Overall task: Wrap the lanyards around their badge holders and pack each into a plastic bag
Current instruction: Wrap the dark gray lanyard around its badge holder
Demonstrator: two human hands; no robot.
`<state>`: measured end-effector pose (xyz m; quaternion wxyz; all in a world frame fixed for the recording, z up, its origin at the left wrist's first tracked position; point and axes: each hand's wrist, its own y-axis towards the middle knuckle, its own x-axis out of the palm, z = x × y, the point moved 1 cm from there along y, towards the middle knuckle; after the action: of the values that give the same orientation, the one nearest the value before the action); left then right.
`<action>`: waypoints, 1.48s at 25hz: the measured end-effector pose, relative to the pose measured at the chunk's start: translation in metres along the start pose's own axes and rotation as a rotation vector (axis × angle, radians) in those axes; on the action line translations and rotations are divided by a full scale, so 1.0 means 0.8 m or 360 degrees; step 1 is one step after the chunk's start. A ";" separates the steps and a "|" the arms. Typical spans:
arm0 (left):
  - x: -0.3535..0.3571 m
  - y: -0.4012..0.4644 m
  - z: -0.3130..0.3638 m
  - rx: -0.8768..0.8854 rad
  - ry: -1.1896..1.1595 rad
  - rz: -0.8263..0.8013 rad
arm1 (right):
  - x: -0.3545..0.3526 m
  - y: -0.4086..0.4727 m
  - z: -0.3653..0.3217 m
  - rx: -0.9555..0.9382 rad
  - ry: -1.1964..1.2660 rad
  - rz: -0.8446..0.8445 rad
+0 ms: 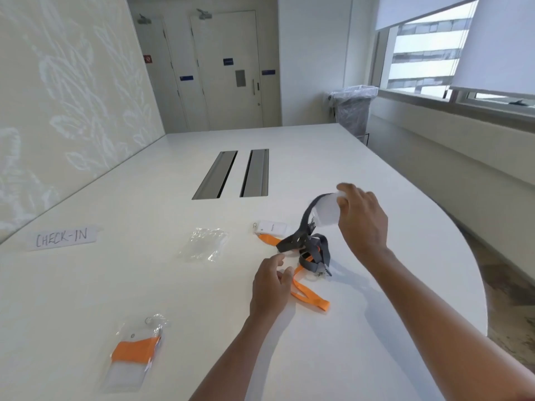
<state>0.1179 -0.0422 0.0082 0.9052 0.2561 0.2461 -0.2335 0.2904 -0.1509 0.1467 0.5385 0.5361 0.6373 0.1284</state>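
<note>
My right hand [363,218] grips a white badge holder [327,211] lifted above the table, with its grey lanyard [311,247] trailing down in a heap onto the table. My left hand [270,285] hovers just left of that heap, fingers loosely curled and holding nothing. An orange lanyard [307,293] lies under and in front of the grey one, leading to a second white badge holder [272,228] flat on the table. An empty clear plastic bag [205,244] lies to the left. At the near left, a packed bag [134,354] holds an orange-wrapped badge.
A paper label reading CHECK-IN [62,237] lies at the left of the white table [376,328]. Two grey cable slots [231,173] sit in the table's middle. The table's curved edge runs along the right. A lined bin [354,108] stands beyond the far end.
</note>
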 end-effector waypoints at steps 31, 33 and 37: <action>-0.283 0.107 0.158 0.0106 -0.0738 0.0497 | 0.023 -0.006 -0.185 0.0102 0.1817 -0.1184; -0.286 0.106 0.152 0.0056 -0.0892 0.0508 | 0.020 -0.007 -0.182 0.0166 0.1806 -0.1112; -0.290 0.102 0.127 -0.0116 -0.1288 0.0501 | 0.014 0.003 -0.168 0.0294 0.1634 -0.0847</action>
<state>0.0173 0.0300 0.2439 0.9617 0.1461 -0.1625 -0.1653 0.1826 -0.0848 0.1943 0.1256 0.2715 0.9378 0.1759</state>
